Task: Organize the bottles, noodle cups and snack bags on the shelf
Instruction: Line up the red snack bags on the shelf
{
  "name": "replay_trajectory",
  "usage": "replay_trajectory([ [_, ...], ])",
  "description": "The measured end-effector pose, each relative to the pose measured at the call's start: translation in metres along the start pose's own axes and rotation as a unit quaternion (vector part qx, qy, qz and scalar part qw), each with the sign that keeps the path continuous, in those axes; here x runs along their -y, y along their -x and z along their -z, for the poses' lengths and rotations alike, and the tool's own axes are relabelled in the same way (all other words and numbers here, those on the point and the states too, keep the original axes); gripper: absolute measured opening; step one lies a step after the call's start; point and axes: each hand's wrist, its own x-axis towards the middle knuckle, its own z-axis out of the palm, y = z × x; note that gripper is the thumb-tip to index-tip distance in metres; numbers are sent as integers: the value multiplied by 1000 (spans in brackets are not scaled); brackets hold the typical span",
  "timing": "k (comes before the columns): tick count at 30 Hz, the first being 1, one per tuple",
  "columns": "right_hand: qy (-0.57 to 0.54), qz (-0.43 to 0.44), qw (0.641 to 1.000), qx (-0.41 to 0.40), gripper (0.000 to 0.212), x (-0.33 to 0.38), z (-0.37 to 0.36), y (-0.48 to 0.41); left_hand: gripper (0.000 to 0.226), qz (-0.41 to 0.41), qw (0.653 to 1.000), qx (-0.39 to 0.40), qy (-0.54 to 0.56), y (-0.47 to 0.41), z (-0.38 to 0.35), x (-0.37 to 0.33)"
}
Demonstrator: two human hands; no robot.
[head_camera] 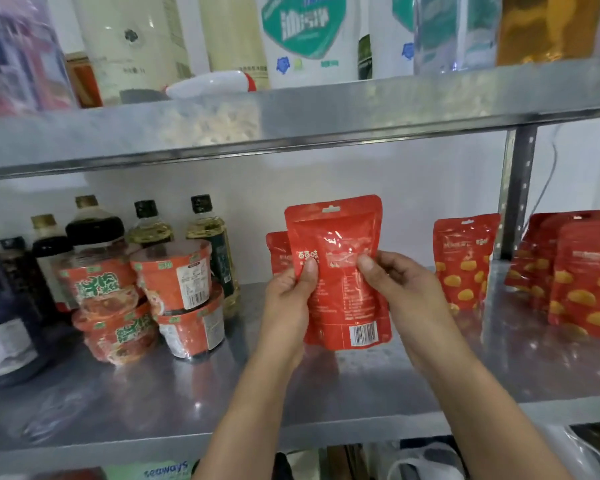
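Note:
Both hands hold a red snack bag (343,244) upright over the middle of the steel shelf (222,393), its back with a barcode facing me. My left hand (291,299) pinches its left edge and my right hand (395,285) pinches its right side. Another red bag (277,251) stands just behind it on the left. Further right stand a red snack bag with yellow pieces (465,261) and several more red bags (575,271). On the left, stacked red noodle cups (174,275) stand in front of dark sauce bottles (90,230) and oil bottles (208,223).
An upper shelf edge (326,116) runs across above the bag, carrying large white and green containers (305,32). A perforated steel post (516,188) rises between the bag groups on the right. Below the shelf front sit bags and a blue-lettered pack (167,471).

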Motion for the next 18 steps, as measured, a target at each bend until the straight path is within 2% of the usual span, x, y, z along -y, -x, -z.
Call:
replay_trajectory([
  [7,-29,-41,998,-30,17,3,-11,-10,34,20,1000,-9,14,-2,8,-4],
  [14,-54,-53,997,-35,18,5,-17,-11,41,33,999,34,17,2,16,-3],
  [18,-63,-63,996,-26,22,6,-16,-15,62,60,994,84,43,2,23,-1],
])
